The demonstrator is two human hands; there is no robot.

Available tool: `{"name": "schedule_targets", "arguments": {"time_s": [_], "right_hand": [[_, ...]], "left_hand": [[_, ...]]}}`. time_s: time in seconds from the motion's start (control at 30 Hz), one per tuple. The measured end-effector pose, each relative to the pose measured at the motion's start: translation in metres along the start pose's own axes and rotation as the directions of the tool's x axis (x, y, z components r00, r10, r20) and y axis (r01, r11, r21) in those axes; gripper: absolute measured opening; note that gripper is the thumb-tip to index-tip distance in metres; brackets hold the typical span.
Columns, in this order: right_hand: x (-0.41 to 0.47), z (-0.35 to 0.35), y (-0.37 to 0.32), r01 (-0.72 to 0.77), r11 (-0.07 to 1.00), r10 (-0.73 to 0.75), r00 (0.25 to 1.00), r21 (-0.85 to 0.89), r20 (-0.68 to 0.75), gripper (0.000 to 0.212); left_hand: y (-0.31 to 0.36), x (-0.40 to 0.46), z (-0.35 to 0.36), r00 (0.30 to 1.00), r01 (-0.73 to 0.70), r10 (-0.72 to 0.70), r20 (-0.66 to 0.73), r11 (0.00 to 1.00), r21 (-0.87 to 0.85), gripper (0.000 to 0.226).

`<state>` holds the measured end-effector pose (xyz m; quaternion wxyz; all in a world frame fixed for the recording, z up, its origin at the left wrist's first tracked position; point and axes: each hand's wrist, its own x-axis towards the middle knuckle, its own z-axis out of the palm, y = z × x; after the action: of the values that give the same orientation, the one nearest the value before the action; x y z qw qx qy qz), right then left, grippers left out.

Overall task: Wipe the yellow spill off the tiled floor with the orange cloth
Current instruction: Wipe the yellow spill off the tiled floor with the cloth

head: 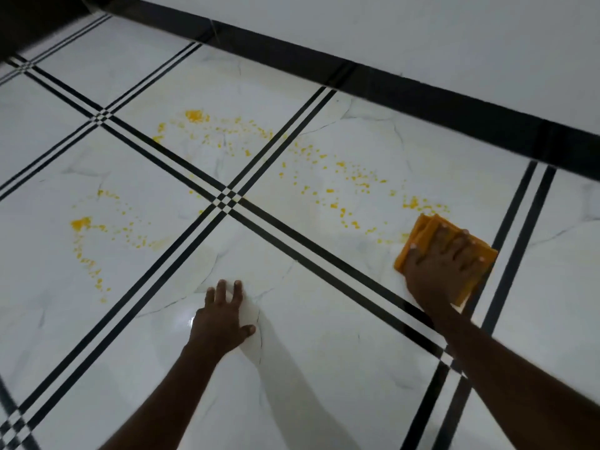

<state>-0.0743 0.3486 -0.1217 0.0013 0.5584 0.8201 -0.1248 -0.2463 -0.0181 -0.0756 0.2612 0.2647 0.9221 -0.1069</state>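
Your right hand [444, 271] is pressing the orange cloth [422, 232] flat, fingers spread, at 4 o'clock on the tiled floor [324, 336]. Yellow spill [324, 177] is lying from 9 to 3 o'clock. Left hand [220, 319] is resting splayed. No readable writing; both elbows cut off.

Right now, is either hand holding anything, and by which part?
Nothing is gripped. The right hand presses flat on top of the folded orange cloth; the left hand rests bare on the tiled floor.
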Motion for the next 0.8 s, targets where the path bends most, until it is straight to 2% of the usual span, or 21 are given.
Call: {"name": "schedule_targets", "arguments": {"time_s": [0.03,0.1,0.2,0.3,0.37,0.4,0.47,0.57,0.67,0.7,0.73,0.8], "right_hand": [[0.009,0.003,-0.022,-0.045,0.998,0.045,0.999,0.043,-0.004,0.080],[0.029,0.010,-0.065,-0.014,0.997,0.014,1.000,0.071,0.003,0.083],[0.027,0.035,-0.122,0.225,0.974,-0.224,0.973,0.021,-0.051,0.081],[-0.018,0.053,-0.154,0.507,0.861,-0.508,0.860,-0.038,-0.042,0.076],[-0.035,0.050,-0.131,0.633,0.773,-0.633,0.774,-0.052,0.007,0.075],[-0.032,0.045,-0.107,0.649,0.759,-0.650,0.760,-0.051,0.008,0.073],[-0.010,0.033,-0.044,0.547,0.836,-0.549,0.833,-0.045,-0.063,0.071],[0.047,0.003,0.026,0.201,0.976,-0.205,0.978,-0.084,-0.048,0.076],[0.098,-0.006,-0.009,-0.080,0.997,0.080,0.994,0.011,-0.077,0.081],[0.103,-0.002,-0.037,-0.092,0.995,0.095,0.993,0.039,-0.075,0.082],[0.103,0.009,-0.068,-0.036,0.998,0.040,0.996,0.052,-0.082,0.081],[0.080,0.034,-0.129,0.199,0.980,-0.198,0.975,0.003,-0.105,0.078]], "left_hand": [[0.004,0.005,-0.007,1.000,0.016,-0.016,-0.012,1.000,0.002,0.104],[0.014,0.022,-0.015,0.995,0.005,-0.006,-0.104,1.000,-0.012,0.104],[0.032,0.047,-0.022,0.985,-0.099,0.084,-0.149,0.991,-0.092,0.114],[0.049,0.065,-0.025,0.976,-0.174,0.154,-0.154,0.977,-0.126,0.103],[0.053,0.069,-0.025,0.967,-0.217,0.201,-0.158,0.972,-0.091,0.089],[0.051,0.072,-0.025,0.958,-0.245,0.230,-0.169,0.966,-0.077,0.085],[0.045,0.078,-0.024,0.942,-0.288,0.276,-0.190,0.957,-0.040,0.086],[0.043,0.085,-0.019,0.932,-0.290,0.275,-0.235,0.957,-0.032,0.096],[0.044,0.090,-0.012,0.926,-0.298,0.269,-0.266,0.952,-0.072,0.097],[0.042,0.091,-0.012,0.923,-0.303,0.272,-0.273,0.950,-0.080,0.097],[0.040,0.092,-0.012,0.925,-0.303,0.272,-0.265,0.949,-0.083,0.098],[0.038,0.093,-0.016,0.934,-0.304,0.280,-0.223,0.950,-0.078,0.100]]}}
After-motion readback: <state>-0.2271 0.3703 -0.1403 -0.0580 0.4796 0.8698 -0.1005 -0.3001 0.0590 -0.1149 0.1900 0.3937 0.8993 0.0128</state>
